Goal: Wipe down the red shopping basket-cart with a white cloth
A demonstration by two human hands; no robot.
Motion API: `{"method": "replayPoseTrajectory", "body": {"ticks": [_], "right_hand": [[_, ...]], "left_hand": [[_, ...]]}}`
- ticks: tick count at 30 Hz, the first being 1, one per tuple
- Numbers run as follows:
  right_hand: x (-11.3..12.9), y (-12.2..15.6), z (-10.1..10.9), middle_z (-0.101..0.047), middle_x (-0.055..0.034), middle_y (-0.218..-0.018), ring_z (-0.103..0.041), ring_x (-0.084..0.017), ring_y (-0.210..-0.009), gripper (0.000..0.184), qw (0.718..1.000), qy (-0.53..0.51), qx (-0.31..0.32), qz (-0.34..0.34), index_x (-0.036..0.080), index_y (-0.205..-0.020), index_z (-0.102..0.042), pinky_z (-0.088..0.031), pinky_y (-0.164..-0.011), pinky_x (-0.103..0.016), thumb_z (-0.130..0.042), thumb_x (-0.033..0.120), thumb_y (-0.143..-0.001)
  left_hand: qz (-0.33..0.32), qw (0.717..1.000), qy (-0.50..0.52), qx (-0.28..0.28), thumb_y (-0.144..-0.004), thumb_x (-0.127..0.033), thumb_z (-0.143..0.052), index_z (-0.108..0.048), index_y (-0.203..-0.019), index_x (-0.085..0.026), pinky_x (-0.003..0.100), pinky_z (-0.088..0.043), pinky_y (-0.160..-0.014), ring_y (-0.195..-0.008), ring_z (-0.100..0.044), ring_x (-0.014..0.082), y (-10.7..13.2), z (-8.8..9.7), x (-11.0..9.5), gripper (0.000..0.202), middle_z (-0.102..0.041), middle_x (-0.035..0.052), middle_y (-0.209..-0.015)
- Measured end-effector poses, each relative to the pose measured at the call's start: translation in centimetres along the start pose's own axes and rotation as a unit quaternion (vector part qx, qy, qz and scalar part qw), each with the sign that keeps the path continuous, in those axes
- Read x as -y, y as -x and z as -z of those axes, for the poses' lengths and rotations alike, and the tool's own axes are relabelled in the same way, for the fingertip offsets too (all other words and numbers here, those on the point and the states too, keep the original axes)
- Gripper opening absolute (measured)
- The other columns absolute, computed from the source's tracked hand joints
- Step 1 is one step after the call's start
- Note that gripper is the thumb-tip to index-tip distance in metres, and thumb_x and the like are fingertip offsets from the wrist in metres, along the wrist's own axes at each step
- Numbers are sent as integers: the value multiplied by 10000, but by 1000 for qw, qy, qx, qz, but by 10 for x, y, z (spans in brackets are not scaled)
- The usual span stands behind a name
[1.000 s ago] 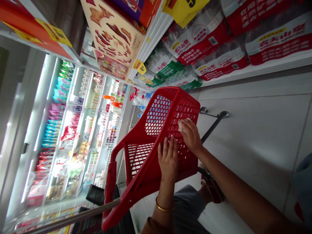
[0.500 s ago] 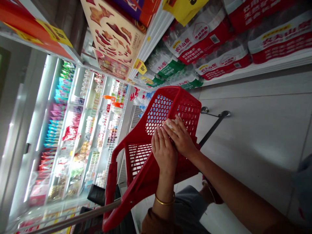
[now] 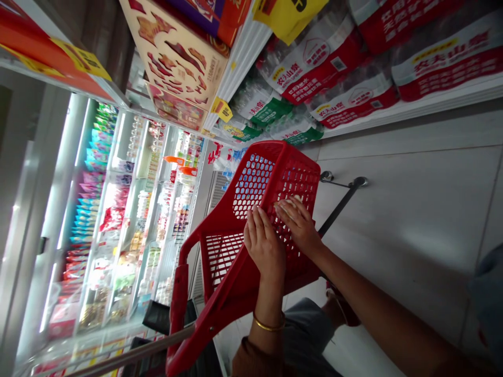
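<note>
A red shopping cart (image 3: 281, 162) with perforated plastic walls stands in front of me, tilted in the view. My left hand (image 3: 265, 246), below a gold bangle (image 3: 268, 323), lies palm down on its side rim with the fingers stretched out together. Just beside it, over the cart's perforated side, is my right hand (image 3: 302, 228). Its fingers are bent over a small pale yellowish-white thing (image 3: 294, 203), mostly hidden, whose kind I cannot make out. The two hands are slightly apart. The cart's red handle (image 3: 179, 298) is at lower left.
Shrink-wrapped packs of bottled water (image 3: 310, 57) line the low shelf at upper right. Boxes (image 3: 176, 52) stand above, with yellow price tags (image 3: 222, 109). A lit refrigerated display (image 3: 129, 209) fills the left. Pale floor tiles (image 3: 416, 209) lie at right, near the cart's wheel (image 3: 360, 181).
My right hand has slid away from my left hand, rightward along the cart, carrying the pale thing. My left hand stays nearly in place. The view has shifted slightly.
</note>
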State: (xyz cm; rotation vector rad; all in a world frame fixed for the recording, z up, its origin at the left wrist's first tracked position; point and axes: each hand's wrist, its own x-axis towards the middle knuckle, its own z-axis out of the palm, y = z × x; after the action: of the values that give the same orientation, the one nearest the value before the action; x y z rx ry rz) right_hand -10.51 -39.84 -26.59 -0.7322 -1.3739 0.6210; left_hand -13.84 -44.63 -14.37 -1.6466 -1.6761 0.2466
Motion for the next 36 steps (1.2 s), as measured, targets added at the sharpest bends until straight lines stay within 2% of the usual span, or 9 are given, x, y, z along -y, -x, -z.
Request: {"method": "replayPoseTrajectory", "body": {"ticks": [6, 9, 13, 17, 19, 21, 24, 31, 36], "right_hand": [[-23, 35, 3, -505, -35, -1437, -351, -225, -1407, 565, 997, 6, -9, -71, 341, -1492, -259, -370, -1147, -549, -391, 126, -986], [-24, 40, 3, -510, -35, -1428, -390, -220, -1382, 558, 994, 5, -29, -102, 353, -1491, -256, -387, -1136, -533, -371, 129, -993], [-5, 25, 5, -527, -40, -1405, -411, -214, -1370, 569, 994, -5, -62, -88, 350, -1500, -228, -395, -1136, -509, -391, 149, -992], [16, 1, 9, -480, -42, -1455, -269, -215, -1447, 576, 999, -23, -6, -27, 293, -1518, -188, -319, -1188, -502, -398, 183, -994], [19, -6, 9, -458, -38, -1476, -174, -232, -1477, 544, 999, -21, 23, -14, 265, -1514, -224, -270, -1206, -522, -379, 199, -998], [15, -8, 7, -448, -22, -1484, -118, -243, -1487, 510, 999, -10, 39, -19, 269, -1497, -285, -251, -1208, -540, -370, 201, -998], [5, 0, 2, -448, -14, -1485, -146, -225, -1483, 506, 998, 2, 50, -28, 293, -1476, -327, -285, -1194, -535, -388, 174, -988], [-14, 33, -5, -464, -44, -1472, -249, -218, -1454, 559, 996, 31, 32, -74, 309, -1494, -268, -350, -1157, -540, -411, 149, -978], [-24, 48, -4, -499, -79, -1436, -280, -225, -1439, 587, 995, 47, 13, -83, 284, -1508, -236, -352, -1150, -538, -423, 135, -972]], "left_hand": [[2, 1000, 8, 3, -937, -107, -373, -228, -1505, -133, 441, -330, -1133, -1414, -333, 261, 0, 0, -1, 586, -440, 151, -1470], [9, 1000, 13, 5, -938, -109, -364, -226, -1503, -122, 448, -339, -1127, -1412, -337, 260, 0, 0, -2, 582, -443, 166, -1465], [14, 1000, 25, 12, -947, -122, -356, -233, -1502, -132, 449, -343, -1124, -1411, -343, 257, -2, 0, -4, 569, -440, 170, -1467], [7, 999, 34, 7, -967, -171, -370, -258, -1497, -140, 446, -338, -1123, -1412, -341, 258, -7, -1, -8, 542, -428, 169, -1478], [9, 999, 42, 4, -973, -187, -366, -285, -1489, -136, 443, -336, -1122, -1410, -344, 259, -10, -1, -11, 525, -420, 173, -1483], [17, 999, 49, 8, -973, -192, -360, -325, -1475, -136, 452, -329, -1122, -1407, -349, 264, -12, -2, -14, 506, -416, 177, -1486], [40, 997, 59, 6, -965, -193, -368, -396, -1443, -138, 478, -326, -1116, -1382, -382, 282, -15, -4, -18, 482, -449, 179, -1465], [106, 989, 103, -34, -929, -195, -390, -440, -1421, -148, 508, -346, -1083, -1306, -440, 301, -23, -8, -30, 497, -516, 184, -1401], [116, 986, 109, -53, -932, -204, -391, -446, -1417, -147, 502, -343, -1069, -1274, -459, 297, -25, -11, -34, 491, -537, 191, -1362]]}}
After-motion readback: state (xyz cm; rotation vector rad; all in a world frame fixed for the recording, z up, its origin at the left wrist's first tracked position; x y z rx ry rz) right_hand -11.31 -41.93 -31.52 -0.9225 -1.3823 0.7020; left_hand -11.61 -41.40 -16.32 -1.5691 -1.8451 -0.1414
